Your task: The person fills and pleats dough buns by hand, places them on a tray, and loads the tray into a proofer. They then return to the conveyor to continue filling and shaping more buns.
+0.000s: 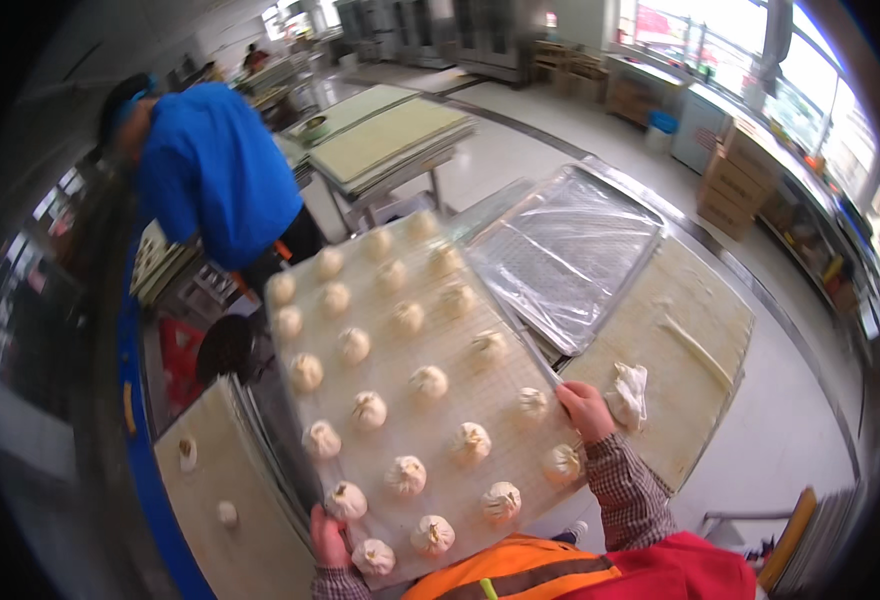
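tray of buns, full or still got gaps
Nearly full: the tray, held by the left hand and right hand, carries raw buns in rows across almost its whole lined surface.

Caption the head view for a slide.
Both hands, left and right, grip a tray of buns beside an empty tray.

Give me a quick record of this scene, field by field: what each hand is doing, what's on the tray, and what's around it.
Left hand: grips the near left edge of the tray
Right hand: grips the tray's right edge
Tray: tilted, held off the table, lined with light mesh
Load: rows of pleated raw buns, spaced apart
Right of it: empty metal tray, floured table with a dough lump
Left: board with two small dough pieces
Behind: person in blue top, bent over
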`<state>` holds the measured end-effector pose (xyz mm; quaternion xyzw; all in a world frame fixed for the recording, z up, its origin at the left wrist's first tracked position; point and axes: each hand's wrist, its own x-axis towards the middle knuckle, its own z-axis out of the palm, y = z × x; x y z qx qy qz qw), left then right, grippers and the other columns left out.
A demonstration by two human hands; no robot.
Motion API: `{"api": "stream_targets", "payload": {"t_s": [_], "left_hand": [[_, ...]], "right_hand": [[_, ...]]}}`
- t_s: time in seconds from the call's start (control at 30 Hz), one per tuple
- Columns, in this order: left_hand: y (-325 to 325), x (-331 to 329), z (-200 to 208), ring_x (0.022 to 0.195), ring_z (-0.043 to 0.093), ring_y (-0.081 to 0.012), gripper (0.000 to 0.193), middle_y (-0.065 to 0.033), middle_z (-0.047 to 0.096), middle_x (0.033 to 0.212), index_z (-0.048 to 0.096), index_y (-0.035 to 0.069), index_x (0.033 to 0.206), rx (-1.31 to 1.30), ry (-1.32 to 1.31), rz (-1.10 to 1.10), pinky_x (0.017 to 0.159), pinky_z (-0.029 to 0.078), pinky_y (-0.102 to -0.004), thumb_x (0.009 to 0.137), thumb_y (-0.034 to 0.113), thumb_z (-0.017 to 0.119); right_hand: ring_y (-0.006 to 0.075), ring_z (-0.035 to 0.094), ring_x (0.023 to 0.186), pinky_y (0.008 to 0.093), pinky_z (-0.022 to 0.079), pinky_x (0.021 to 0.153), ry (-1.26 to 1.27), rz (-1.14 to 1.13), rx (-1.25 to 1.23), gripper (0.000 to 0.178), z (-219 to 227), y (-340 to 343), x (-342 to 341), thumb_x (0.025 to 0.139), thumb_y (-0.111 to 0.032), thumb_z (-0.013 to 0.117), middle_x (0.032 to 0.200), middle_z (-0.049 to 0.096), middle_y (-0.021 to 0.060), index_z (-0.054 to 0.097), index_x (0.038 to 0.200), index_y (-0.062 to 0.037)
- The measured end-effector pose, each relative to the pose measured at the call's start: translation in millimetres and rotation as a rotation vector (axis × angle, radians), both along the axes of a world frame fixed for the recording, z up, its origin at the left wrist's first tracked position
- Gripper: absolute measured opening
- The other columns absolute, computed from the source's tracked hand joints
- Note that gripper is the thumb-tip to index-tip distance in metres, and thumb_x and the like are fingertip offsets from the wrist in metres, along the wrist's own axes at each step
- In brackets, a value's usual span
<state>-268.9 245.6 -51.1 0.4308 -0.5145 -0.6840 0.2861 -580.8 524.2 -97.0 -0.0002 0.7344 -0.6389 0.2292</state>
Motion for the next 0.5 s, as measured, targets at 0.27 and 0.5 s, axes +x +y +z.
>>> {"api": "stream_targets", "payload": {"t_s": [0.27,0.5], "left_hand": [[61.1,-45.7,17.9,0.076,0.049,-0.0097,0.026,-0.0004,0.055,0.088,0.058,0.003,0.105,-0.202,-0.005,-0.31,0.07,0.041,-0.0221,0.083,0.009,0.046],[218.8,-114.2,27.7,0.09,0.058,-0.0152,0.03,-0.007,0.062,0.099,0.06,0.002,0.105,-0.077,0.032,-0.45,0.08,0.047,-0.0268,0.081,0.01,0.043]], "right_hand": [[0.0098,0.05,0.054,0.0246,0.04,0.048,0.077,-0.14,-0.145,0.023,51.1,123.0,16.3,0.087,-0.018,0.051,0.066,0.056,0.0023,0.064,0.083,0.0008],[0.0127,0.059,0.06,0.0269,0.049,0.053,0.091,-0.318,-0.081,0.026,55.1,318.0,26.3,0.088,-0.014,0.056,0.072,0.061,0.0065,0.058,0.102,0.0077]]}}
